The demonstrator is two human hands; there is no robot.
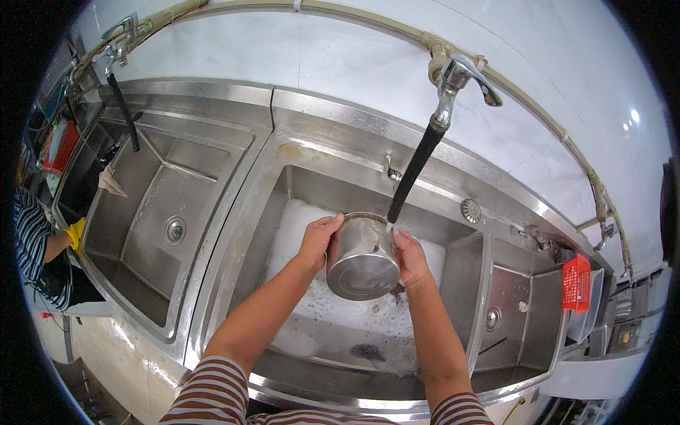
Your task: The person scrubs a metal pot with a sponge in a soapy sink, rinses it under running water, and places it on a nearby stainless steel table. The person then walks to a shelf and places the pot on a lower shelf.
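Between my two hands a round stainless steel pot (363, 273) is tilted, its flat bottom facing me and its mouth towards the tap. My left hand (319, 239) grips its left side, the thumb near the rim. On the opposite side my right hand (410, 256) holds the wall, just below the end of the black hose (417, 170) on the tap (451, 79). A little water shows at the hose end. Beneath the pot, white suds and water (340, 324) lie in the middle sink (462, 276). A dark patch (367, 351) shows in the water; what it is I cannot tell.
A second sink (154, 212) with a drain stands left, a cloth (110, 181) over its far edge. A person's yellow-gloved hand (76, 234) is beside it. At right are a smaller sink (510, 297) and an orange plastic basket (576, 284). A strainer (470, 210) lies on the back ledge.
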